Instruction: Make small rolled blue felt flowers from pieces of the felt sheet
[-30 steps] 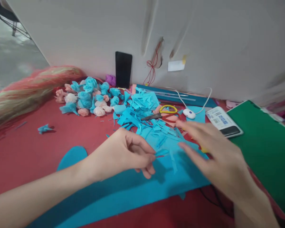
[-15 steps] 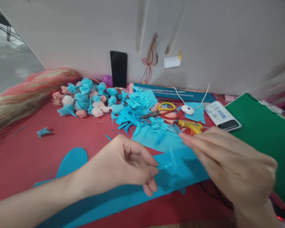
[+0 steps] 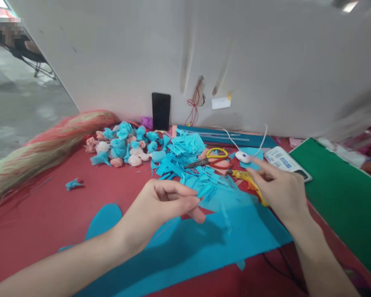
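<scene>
Pinching a blue strip [image 3: 205, 191] in my left hand [image 3: 165, 203], tilted higher than before. Right hand [image 3: 281, 192] sits half-curled by the glue gun [image 3: 254, 187], can't tell its grip.

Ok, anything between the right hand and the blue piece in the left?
Nothing visible blocks the gap between right hand and blue piece; the yellow glue gun shows there but seems to lie lower.

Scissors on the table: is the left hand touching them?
Apart. The head view shows blue scraps in the gap between the left hand and the scissors.
</scene>
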`<state>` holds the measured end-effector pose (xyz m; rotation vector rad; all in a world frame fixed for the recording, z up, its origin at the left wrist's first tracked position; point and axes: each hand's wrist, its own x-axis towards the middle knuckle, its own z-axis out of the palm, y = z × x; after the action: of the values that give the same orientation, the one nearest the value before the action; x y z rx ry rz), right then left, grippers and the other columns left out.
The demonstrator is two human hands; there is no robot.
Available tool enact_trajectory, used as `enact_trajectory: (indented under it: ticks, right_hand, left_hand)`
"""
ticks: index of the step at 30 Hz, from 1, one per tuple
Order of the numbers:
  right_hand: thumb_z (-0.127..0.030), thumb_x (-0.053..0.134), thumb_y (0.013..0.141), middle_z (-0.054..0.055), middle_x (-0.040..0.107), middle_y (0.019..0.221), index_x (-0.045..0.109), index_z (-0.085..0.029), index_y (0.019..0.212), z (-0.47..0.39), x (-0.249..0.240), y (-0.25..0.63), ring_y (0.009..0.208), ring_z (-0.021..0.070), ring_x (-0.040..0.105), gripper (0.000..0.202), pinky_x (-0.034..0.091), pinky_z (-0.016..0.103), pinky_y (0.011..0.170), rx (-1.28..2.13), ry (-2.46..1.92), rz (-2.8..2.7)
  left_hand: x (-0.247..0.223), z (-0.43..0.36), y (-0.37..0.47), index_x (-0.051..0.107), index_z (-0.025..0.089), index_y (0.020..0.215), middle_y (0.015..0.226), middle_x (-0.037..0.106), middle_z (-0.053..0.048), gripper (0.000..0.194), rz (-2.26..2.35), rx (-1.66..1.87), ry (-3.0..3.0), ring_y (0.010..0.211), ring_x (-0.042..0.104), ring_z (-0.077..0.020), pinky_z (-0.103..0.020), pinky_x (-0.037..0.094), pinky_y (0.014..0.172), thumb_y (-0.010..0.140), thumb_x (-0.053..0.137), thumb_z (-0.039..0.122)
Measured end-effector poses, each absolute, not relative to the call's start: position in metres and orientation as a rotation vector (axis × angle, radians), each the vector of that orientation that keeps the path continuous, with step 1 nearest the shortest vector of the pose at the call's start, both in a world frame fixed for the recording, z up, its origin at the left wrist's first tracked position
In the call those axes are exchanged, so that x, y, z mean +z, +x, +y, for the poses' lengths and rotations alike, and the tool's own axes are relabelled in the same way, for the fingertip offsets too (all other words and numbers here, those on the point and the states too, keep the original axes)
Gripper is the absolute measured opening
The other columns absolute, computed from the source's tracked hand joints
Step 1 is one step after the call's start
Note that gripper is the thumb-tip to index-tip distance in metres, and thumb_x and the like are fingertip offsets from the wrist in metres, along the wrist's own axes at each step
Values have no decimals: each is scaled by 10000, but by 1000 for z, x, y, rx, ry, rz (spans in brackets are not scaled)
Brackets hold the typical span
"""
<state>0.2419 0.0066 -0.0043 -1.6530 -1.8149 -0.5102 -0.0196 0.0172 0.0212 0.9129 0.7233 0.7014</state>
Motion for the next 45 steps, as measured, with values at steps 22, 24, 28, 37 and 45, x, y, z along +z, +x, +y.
enact_trajectory:
  ticks: [22,24,28,37,45]
  right_hand:
    - [-158,593,818,-52,548,473,645,-188,607,-36,30,134,409,30,474,219,365,73,387,904,-1115,-1467]
    - [-163,589,825,-49,566,484,653,-192,610,-36,30,133,425,35,505,226,405,68,416,916,-1104,-1481]
    - [-159,578,824,-35,615,512,674,-195,613,-37,27,130,408,50,541,235,457,74,412,956,-1039,-1414]
    - [-121,594,797,-27,649,545,703,-222,604,-41,27,130,445,84,604,243,516,80,455,928,-1015,-1360]
    - [-85,596,777,-50,578,484,703,-251,611,-41,26,132,431,79,559,258,510,119,482,946,-1064,-1302]
  left_hand:
    - [28,10,-1,688,203,518,1053,596,-17,234,485,830,971,987,578,-167,-170,533,574,744,644,161]
    - [27,11,-2,706,212,549,1058,601,-14,205,477,834,983,1013,565,-162,-138,515,538,738,649,156]
    - [23,11,-4,743,253,675,911,661,2,141,403,903,1004,1074,532,-136,-120,512,661,732,660,154]
    - [28,8,-7,716,209,766,901,680,-5,153,471,1051,1461,815,618,-134,-229,531,666,777,581,136]
    - [30,-4,-9,648,104,986,1180,631,-89,237,630,1351,2395,1052,550,-203,-350,165,1117,788,526,153]
